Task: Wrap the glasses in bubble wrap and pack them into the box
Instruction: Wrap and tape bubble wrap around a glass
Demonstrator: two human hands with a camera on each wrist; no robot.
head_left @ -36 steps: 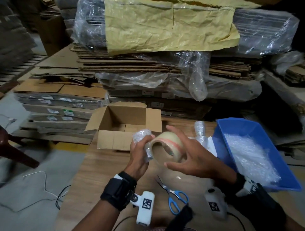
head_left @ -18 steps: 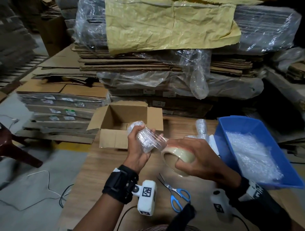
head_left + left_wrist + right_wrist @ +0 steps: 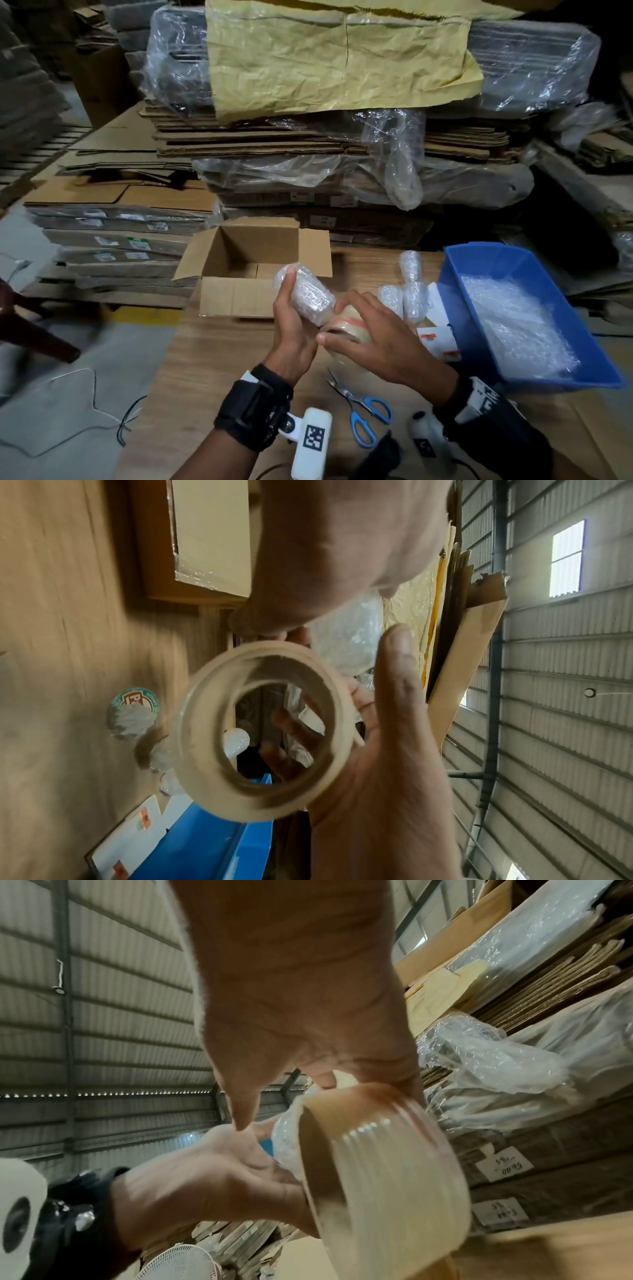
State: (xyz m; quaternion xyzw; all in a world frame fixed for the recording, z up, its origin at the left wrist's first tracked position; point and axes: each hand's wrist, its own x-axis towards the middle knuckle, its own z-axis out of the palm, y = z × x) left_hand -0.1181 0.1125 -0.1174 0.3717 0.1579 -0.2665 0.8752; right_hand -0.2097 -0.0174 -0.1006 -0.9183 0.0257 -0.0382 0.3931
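The left hand [image 3: 294,337] grips a bubble-wrapped glass [image 3: 308,298], tilted, in front of the open brown cardboard box [image 3: 233,301] near the wooden table's [image 3: 212,377] far-left edge, while the right hand [image 3: 376,346] clasps a translucent tape roll [image 3: 347,327], largely hidden beneath its fingers.

Dim head view, edges bowed – wrist views motion-blurred, daylit by windows [image 3: 567,558].

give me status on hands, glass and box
Left hand grips bubble-wrapped glass. Right hand holds clear tape roll against it. Open cardboard box beyond, path unobstructed.
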